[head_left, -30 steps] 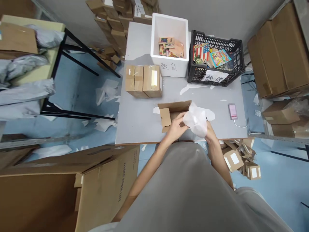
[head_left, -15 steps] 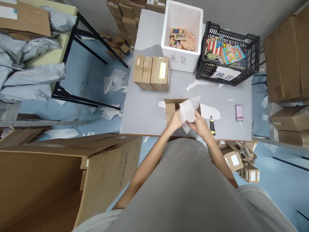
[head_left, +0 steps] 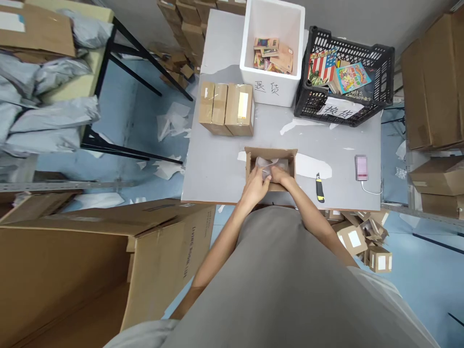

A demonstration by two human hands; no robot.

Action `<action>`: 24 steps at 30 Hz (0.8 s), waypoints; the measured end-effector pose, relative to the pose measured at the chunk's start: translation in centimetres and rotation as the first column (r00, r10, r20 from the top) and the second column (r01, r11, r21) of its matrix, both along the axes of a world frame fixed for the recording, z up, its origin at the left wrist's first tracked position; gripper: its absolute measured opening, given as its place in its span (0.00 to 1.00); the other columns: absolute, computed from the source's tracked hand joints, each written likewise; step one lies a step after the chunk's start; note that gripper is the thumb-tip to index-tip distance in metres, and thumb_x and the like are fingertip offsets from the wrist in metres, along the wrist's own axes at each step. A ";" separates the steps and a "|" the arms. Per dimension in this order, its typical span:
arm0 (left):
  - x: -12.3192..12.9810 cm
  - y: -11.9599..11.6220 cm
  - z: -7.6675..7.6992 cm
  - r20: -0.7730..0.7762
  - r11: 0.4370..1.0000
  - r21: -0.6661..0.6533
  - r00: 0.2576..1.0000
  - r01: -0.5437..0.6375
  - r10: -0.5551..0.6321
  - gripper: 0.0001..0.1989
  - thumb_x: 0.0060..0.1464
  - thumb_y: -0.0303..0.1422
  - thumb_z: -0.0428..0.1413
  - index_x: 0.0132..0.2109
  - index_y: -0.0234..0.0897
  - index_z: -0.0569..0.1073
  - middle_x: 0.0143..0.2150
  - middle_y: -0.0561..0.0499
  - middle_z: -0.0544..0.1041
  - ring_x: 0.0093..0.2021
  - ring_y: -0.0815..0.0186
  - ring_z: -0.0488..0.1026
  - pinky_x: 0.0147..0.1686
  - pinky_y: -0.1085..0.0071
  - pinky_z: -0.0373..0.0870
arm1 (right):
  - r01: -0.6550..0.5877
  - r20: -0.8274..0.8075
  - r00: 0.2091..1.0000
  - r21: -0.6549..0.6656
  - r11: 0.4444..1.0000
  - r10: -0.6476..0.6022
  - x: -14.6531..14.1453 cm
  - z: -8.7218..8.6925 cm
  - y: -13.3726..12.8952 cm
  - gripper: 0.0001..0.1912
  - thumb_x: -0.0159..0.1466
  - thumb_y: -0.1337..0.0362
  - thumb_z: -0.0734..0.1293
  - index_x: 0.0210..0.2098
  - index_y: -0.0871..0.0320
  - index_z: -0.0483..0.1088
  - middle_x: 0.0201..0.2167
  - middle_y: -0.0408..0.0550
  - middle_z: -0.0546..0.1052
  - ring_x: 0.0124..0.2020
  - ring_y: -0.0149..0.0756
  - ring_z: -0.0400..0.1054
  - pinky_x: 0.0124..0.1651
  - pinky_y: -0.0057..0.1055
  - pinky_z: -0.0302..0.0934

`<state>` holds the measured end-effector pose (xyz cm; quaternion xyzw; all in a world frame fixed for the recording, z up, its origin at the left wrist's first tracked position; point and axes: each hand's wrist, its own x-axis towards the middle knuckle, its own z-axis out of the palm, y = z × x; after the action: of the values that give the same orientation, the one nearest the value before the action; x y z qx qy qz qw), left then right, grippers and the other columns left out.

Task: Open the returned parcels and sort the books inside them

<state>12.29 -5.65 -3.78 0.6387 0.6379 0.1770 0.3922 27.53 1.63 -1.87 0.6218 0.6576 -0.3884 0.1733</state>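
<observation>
A small open cardboard box (head_left: pixel 248 166) stands at the near edge of the table. Inside it lies a bundle in thin, whitish wrapping (head_left: pixel 281 164); what the wrapping covers is hidden. My left hand (head_left: pixel 256 186) reaches over the box's near left side, its fingers closed on the wrapping. From the right, my right hand (head_left: pixel 280 176) dips into the box, its fingers bent against the wrapping and partly hidden. To the right of the box, a yellow-and-black utility knife (head_left: pixel 319 188) lies on the table.
Taped cartons (head_left: pixel 226 110) sit behind the box at left. A white foam bin (head_left: pixel 270 89) and a black crate (head_left: pixel 344 104), both with books, stand at the back. A phone (head_left: pixel 361 167) on a cable lies right. A large open carton (head_left: pixel 170 261) is on my left.
Both hands have lowered the wrapped bundle from above the box down into it. The box's flap at left no longer shows.
</observation>
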 end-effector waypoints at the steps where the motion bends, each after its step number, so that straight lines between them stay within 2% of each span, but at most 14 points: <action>1: -0.5 -0.1 0.3 -0.023 1.000 0.006 1.000 0.003 -0.003 0.27 0.74 0.40 0.57 0.74 0.35 0.73 0.80 0.29 0.70 0.82 0.40 0.66 0.81 0.41 0.64 | -0.009 -0.008 1.000 -0.015 1.000 0.009 -0.8 -0.1 -0.1 0.25 0.76 0.65 0.73 0.71 0.64 0.76 0.65 0.68 0.84 0.66 0.57 0.81 0.66 0.42 0.73; 4: -2.3 -0.1 1.2 -0.047 0.999 0.035 0.999 -0.020 0.022 0.25 0.73 0.38 0.58 0.72 0.36 0.75 0.79 0.31 0.73 0.79 0.41 0.71 0.79 0.43 0.68 | -0.019 -0.004 1.000 0.031 0.999 0.019 -1.8 0.7 -1.6 0.28 0.80 0.66 0.67 0.77 0.67 0.69 0.71 0.73 0.78 0.71 0.57 0.76 0.72 0.45 0.68; 6: -3.5 -0.2 1.8 -0.032 0.996 0.075 0.998 -0.049 0.051 0.23 0.72 0.38 0.59 0.70 0.39 0.77 0.78 0.34 0.74 0.76 0.42 0.74 0.75 0.47 0.73 | -0.022 -0.048 0.998 0.170 0.985 0.031 -0.7 1.7 -3.4 0.24 0.83 0.65 0.61 0.75 0.65 0.71 0.70 0.70 0.79 0.71 0.55 0.74 0.73 0.46 0.66; 8: -4.6 -0.6 2.2 -0.012 0.988 0.126 0.996 -0.091 0.093 0.22 0.71 0.37 0.61 0.68 0.42 0.78 0.77 0.38 0.74 0.71 0.45 0.79 0.69 0.51 0.78 | 0.028 -0.114 0.993 0.376 0.926 0.016 1.4 2.7 -5.3 0.22 0.83 0.63 0.61 0.70 0.62 0.75 0.65 0.66 0.82 0.67 0.55 0.75 0.72 0.46 0.67; 11: -5.6 -1.3 2.4 -0.044 0.959 0.187 0.974 -0.212 0.224 0.26 0.67 0.37 0.65 0.70 0.43 0.77 0.72 0.38 0.76 0.58 0.50 0.83 0.60 0.55 0.82 | 0.237 -0.156 0.971 0.578 0.781 -0.180 5.2 3.1 -7.5 0.19 0.83 0.55 0.64 0.63 0.59 0.77 0.57 0.62 0.82 0.62 0.57 0.74 0.65 0.46 0.69; 12: -5.7 -1.5 2.2 -0.073 0.947 0.196 0.959 -0.255 0.274 0.30 0.65 0.36 0.67 0.71 0.42 0.75 0.70 0.38 0.77 0.53 0.51 0.83 0.58 0.55 0.82 | 0.292 -0.161 0.956 0.601 0.744 -0.246 6.1 2.9 -7.9 0.18 0.82 0.53 0.66 0.60 0.59 0.77 0.55 0.61 0.81 0.60 0.57 0.74 0.62 0.46 0.69; 14: -5.5 -1.7 1.7 -0.133 0.929 0.194 0.930 -0.315 0.343 0.32 0.62 0.36 0.70 0.71 0.40 0.74 0.64 0.38 0.79 0.48 0.52 0.82 0.58 0.53 0.80 | 0.369 -0.167 0.925 0.607 0.704 -0.341 7.4 1.9 -8.4 0.15 0.79 0.53 0.68 0.55 0.57 0.76 0.52 0.60 0.81 0.56 0.56 0.74 0.58 0.44 0.69; 16: -4.9 -1.5 1.0 -0.170 0.930 0.172 0.921 -0.324 0.352 0.27 0.62 0.37 0.70 0.65 0.39 0.76 0.60 0.40 0.81 0.47 0.52 0.82 0.60 0.52 0.78 | 0.411 -0.178 0.906 0.591 0.694 -0.385 7.9 0.8 -8.5 0.11 0.78 0.57 0.69 0.52 0.57 0.75 0.51 0.59 0.81 0.55 0.54 0.74 0.56 0.43 0.69; 18: -4.0 -1.3 0.4 -0.194 0.941 0.150 0.925 -0.303 0.328 0.20 0.65 0.41 0.69 0.59 0.40 0.77 0.57 0.40 0.81 0.51 0.49 0.82 0.63 0.52 0.77 | 0.435 -0.184 0.894 0.573 0.694 -0.408 8.0 -0.1 -8.6 0.08 0.77 0.61 0.68 0.51 0.57 0.75 0.50 0.59 0.81 0.54 0.54 0.75 0.55 0.42 0.68; 21: -2.4 -0.7 -0.1 -0.270 0.960 0.117 0.922 -0.254 0.277 0.24 0.61 0.46 0.73 0.55 0.39 0.75 0.58 0.37 0.80 0.61 0.42 0.79 0.65 0.50 0.75 | 0.460 -0.177 0.881 0.542 0.703 -0.440 8.3 -0.5 -9.1 0.07 0.77 0.62 0.67 0.51 0.58 0.76 0.49 0.59 0.83 0.54 0.53 0.76 0.54 0.41 0.68; 24: -1.0 -0.1 -0.2 -0.381 0.973 0.085 0.895 -0.215 0.231 0.25 0.57 0.39 0.75 0.55 0.36 0.75 0.60 0.31 0.79 0.65 0.38 0.77 0.65 0.49 0.75 | 0.464 -0.172 0.879 0.525 0.713 -0.445 8.6 -0.4 -9.9 0.07 0.77 0.63 0.67 0.50 0.58 0.76 0.50 0.60 0.84 0.54 0.53 0.77 0.52 0.39 0.67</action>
<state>11.34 -5.71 -3.96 0.5913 0.7683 0.1034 0.2221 36.16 -8.30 -2.32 0.7804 0.5707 -0.2228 -0.1251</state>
